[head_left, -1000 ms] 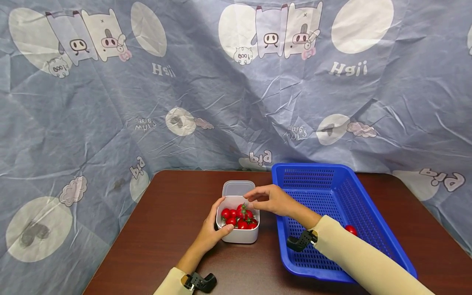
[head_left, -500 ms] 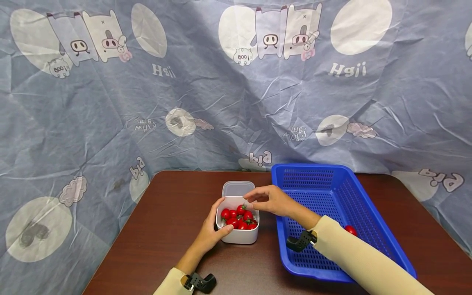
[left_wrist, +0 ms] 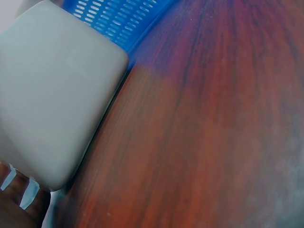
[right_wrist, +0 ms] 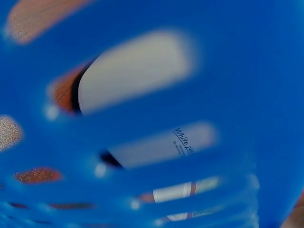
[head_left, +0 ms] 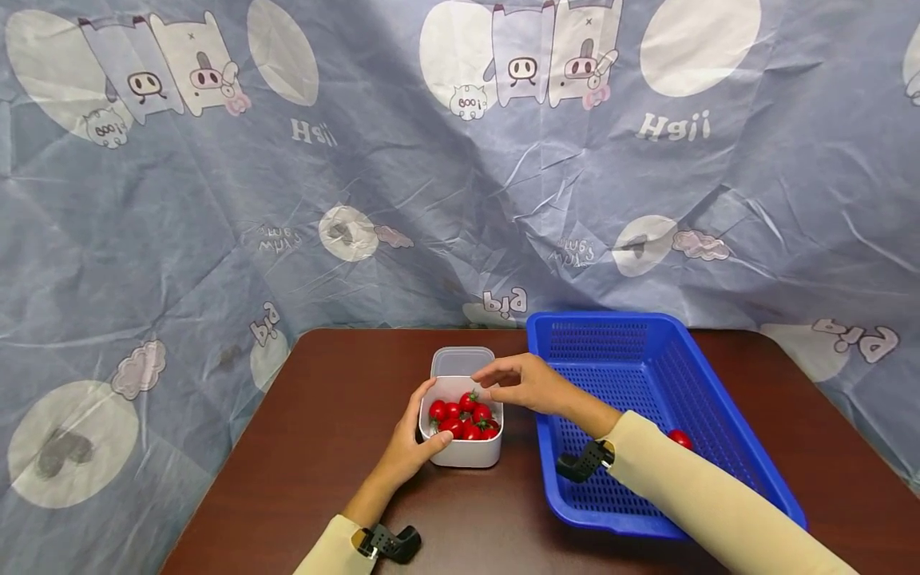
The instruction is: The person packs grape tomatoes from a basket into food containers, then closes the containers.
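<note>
A white square container point(head_left: 467, 456) stands on the table, holding several red cherry tomatoes point(head_left: 470, 430), some with green stems. My left hand point(head_left: 408, 443) grips its left side, thumb over the front rim and fingers along the far left corner. In the left wrist view the container's plain wall point(left_wrist: 57, 95) fills the left, with fingers point(left_wrist: 28, 192) below it. At the container's right rear rim hovers my right hand point(head_left: 528, 387), fingers gently bent and apart from the thumb, with nothing visible between them. Whether it touches the rim is unclear.
A blue slotted basket point(head_left: 535, 343) stands at the right, with one tomato point(head_left: 680, 438) inside, beside my right sleeve. Its wall point(right_wrist: 228, 71) fills the right wrist view. Behind the container lies a translucent lid point(head_left: 460, 361). A patterned curtain point(head_left: 460, 176) hangs behind the table.
The heaped tomatoes have settled lower and spread toward the container's front left. Both hands keep their places. The head view has shifted slightly.
</note>
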Available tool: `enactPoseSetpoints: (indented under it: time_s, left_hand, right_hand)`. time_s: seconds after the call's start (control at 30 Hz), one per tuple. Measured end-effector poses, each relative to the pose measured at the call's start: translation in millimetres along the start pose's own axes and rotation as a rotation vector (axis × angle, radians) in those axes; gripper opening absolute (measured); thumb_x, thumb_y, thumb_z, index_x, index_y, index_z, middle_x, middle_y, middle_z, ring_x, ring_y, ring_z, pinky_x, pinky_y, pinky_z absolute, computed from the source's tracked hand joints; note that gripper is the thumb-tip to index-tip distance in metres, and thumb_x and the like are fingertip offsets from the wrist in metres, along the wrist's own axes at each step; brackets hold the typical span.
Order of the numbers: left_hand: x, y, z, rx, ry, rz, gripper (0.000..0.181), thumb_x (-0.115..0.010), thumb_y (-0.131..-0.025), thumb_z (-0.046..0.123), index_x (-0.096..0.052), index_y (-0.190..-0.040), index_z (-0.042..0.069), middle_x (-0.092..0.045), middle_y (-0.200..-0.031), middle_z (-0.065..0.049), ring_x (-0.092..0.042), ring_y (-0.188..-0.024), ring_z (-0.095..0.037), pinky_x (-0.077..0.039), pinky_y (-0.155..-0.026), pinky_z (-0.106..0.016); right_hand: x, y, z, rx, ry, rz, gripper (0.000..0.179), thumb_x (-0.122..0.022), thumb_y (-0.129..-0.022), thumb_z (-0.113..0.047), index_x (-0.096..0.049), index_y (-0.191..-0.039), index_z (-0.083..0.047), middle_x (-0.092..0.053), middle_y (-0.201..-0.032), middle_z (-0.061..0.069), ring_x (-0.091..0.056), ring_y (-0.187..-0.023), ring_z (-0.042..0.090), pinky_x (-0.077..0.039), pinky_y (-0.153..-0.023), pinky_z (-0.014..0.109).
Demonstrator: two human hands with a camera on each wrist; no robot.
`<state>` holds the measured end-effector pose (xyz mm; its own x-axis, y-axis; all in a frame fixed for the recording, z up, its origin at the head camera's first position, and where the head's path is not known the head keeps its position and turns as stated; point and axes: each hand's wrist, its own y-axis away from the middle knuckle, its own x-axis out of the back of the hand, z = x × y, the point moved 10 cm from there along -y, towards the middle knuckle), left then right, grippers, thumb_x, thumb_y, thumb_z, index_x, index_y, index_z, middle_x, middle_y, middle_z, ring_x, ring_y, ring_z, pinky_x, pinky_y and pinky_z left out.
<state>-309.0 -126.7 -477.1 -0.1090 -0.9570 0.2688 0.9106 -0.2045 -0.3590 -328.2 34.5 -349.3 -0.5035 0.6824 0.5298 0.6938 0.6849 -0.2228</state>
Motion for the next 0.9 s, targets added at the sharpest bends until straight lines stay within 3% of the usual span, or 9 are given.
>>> enactPoseSetpoints:
  time_s: [0.13,0.27,0.5,0.67,0.77,0.9]
  left_hand:
    - [2.4,-2.5,3.0,-0.023,-0.009,0.007,0.082,-0.069,-0.084,0.019,-0.025,-0.152,0.023,-0.039,-0.147,-0.015,-0.042,-0.13,-0.034,-0.034,-0.102,-0.059]
    - [1.0,-2.3,3.9,-0.031,-0.03,-0.003,0.081,-0.069,-0.085,0.024,-0.025,-0.152,0.024,-0.039,-0.147,-0.013,-0.043,-0.13,-0.03,-0.035,-0.103,-0.054]
    - [-0.8,0.2,10.6,-0.046,-0.037,-0.003,0.082,-0.069,-0.084,0.02,-0.024,-0.152,0.023,-0.038,-0.148,-0.012,-0.041,-0.132,-0.031,-0.032,-0.104,-0.056]
    - [0.4,1.7,34.5,-0.06,-0.03,-0.006,0.082,-0.068,-0.083,0.015,-0.023,-0.153,0.016,-0.036,-0.149,-0.02,-0.039,-0.131,-0.04,-0.03,-0.103,-0.06]
    - [0.7,3.7,44.8,-0.052,-0.029,-0.014,0.083,-0.068,-0.084,0.014,-0.022,-0.153,0.016,-0.034,-0.149,-0.022,-0.037,-0.132,-0.043,-0.029,-0.103,-0.06]
    - [1.1,5.7,42.0,-0.063,-0.001,-0.01,0.085,-0.067,-0.083,0.011,-0.02,-0.154,0.019,-0.033,-0.15,-0.021,-0.036,-0.133,-0.042,-0.027,-0.103,-0.064]
  right_hand:
    - [1.4,-2.5,-2.2,0.014,0.007,0.005,0.025,-0.07,-0.086,-0.003,-0.069,-0.111,0.002,-0.07,-0.104,0.017,-0.065,-0.1,0.038,-0.052,-0.081,0.027]
    - [2.4,-2.1,-1.0,0.001,0.0,0.008,0.026,-0.07,-0.086,-0.003,-0.069,-0.11,0.002,-0.07,-0.104,0.017,-0.065,-0.1,0.038,-0.051,-0.08,0.025]
    - [0.1,-6.5,24.2,-0.01,-0.008,0.01,0.028,-0.07,-0.085,-0.003,-0.068,-0.113,0.003,-0.068,-0.108,0.02,-0.065,-0.102,0.034,-0.052,-0.083,0.032]
    - [3.0,-9.1,30.9,-0.004,-0.049,0.012,0.03,-0.071,-0.086,-0.007,-0.068,-0.115,0.0,-0.067,-0.11,0.022,-0.065,-0.103,0.028,-0.051,-0.087,0.042]
    - [7.1,-8.4,27.9,0.001,-0.065,0.014,0.029,-0.071,-0.087,-0.01,-0.068,-0.115,-0.004,-0.068,-0.111,0.018,-0.065,-0.102,0.026,-0.052,-0.087,0.039]
    - [16.1,-4.5,21.2,0.013,-0.044,0.035,0.028,-0.071,-0.088,-0.015,-0.069,-0.115,-0.007,-0.069,-0.112,0.009,-0.065,-0.102,0.024,-0.052,-0.085,0.032]
